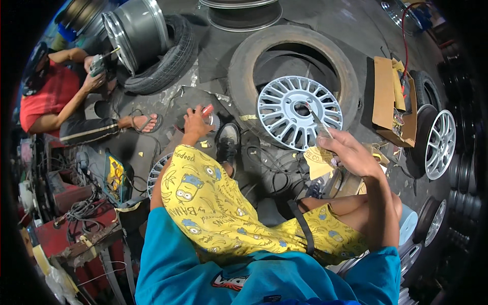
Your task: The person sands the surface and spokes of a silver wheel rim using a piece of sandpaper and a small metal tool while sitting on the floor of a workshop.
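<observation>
My left hand (195, 121), low at centre-left, has its fingers curled on a red object (206, 112) above a small round container, whose contents I cannot make out. My right hand (339, 148) grips a thin flat tool (319, 120) angled toward the hub of a pale silver multi-spoke wheel face (300, 87). A piece of yellow paper (317, 161) hangs at the same hand. The wheel face rests on a large worn tyre (244, 56).
A co-worker (51, 96) holds a power tool (97, 66) by a wheel rim (133, 38) at left. A cardboard box (386, 96) and spoked wheel (439, 142) stand right. Cables (269, 168) cross the floor; red machinery (86, 229) sits lower left.
</observation>
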### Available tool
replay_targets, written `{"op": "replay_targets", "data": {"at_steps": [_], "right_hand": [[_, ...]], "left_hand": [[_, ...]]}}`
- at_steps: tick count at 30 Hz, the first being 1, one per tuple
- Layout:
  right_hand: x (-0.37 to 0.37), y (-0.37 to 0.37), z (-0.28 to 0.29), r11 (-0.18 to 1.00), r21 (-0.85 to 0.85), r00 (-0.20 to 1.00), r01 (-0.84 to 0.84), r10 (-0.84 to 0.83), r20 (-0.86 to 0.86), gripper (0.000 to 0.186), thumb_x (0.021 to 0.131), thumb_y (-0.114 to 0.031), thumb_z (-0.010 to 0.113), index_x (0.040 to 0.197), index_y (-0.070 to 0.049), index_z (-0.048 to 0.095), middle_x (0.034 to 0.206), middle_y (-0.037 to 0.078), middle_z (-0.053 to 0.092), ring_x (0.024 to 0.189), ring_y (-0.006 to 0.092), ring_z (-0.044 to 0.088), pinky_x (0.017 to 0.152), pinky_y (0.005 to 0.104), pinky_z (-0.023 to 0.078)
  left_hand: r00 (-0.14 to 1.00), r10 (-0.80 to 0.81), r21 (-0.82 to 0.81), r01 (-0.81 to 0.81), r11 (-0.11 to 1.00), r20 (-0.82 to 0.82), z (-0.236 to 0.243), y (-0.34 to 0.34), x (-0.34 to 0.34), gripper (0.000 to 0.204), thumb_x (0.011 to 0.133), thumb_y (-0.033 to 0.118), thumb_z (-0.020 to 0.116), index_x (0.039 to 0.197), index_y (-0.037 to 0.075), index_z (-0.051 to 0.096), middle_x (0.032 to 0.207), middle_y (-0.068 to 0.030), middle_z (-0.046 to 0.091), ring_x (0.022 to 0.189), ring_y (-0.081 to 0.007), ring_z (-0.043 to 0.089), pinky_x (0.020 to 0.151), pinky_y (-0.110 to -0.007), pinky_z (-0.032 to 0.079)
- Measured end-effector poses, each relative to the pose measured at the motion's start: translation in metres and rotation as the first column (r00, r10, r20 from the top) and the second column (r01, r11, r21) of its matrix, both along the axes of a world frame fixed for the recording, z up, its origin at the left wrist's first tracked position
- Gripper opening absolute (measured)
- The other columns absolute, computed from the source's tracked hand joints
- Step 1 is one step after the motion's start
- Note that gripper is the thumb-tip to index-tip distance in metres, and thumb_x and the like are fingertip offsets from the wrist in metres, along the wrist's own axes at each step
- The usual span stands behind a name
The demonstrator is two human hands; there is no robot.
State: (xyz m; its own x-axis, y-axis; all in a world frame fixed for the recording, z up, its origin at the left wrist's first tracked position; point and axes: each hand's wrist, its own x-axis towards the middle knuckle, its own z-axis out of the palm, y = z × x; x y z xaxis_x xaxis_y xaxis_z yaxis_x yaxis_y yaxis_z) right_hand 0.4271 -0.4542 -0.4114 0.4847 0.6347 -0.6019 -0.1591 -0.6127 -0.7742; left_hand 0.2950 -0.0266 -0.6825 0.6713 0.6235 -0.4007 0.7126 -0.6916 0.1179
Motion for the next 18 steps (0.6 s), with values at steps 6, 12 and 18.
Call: {"op": "replay_targets", "data": {"at_steps": [6,12,18], "right_hand": [[-0.001,0.007,-0.002,0.97,0.196,0.981,0.146,-0.167,0.098,0.029,0.11,-0.028,0.056,0.111,0.0,0.065,0.097,0.0,0.062,0.094,0.0095,0.053,0.085,0.0304,0.046],[0.005,-0.006,-0.006,0.931,0.326,0.941,0.166,-0.248,0.229,0.028,0.109,-0.027,0.06,0.111,0.0,0.068,0.094,-0.001,0.064,0.092,0.0087,0.055,0.086,0.0306,0.047],[0.001,-0.014,0.001,0.828,0.382,0.821,0.41,-0.517,0.24,0.025,0.107,-0.026,0.064,0.106,-0.002,0.069,0.089,-0.003,0.065,0.083,0.0056,0.054,0.076,0.0261,0.046]], "left_hand": [[0.984,-0.175,0.121,0.169,0.978,0.041,-0.042,0.092,-0.041,0.119,0.064,0.038,0.098,0.161,0.018,0.033,0.149,-0.0239,0.044,0.131,-0.0507,0.052,0.11,-0.056,0.048],[0.87,-0.289,0.119,0.263,0.957,0.4,-0.003,0.089,-0.026,0.111,0.068,0.045,0.096,0.155,0.003,0.042,0.148,-0.0305,0.05,0.136,-0.0506,0.051,0.109,-0.055,0.048],[0.836,0.002,-0.679,0.444,0.584,0.549,0.263,-0.084,0.067,0.055,0.098,0.045,0.077,0.125,-0.004,0.072,0.106,-0.0111,0.076,0.093,-0.0145,0.071,0.083,-0.028,0.058]]}}
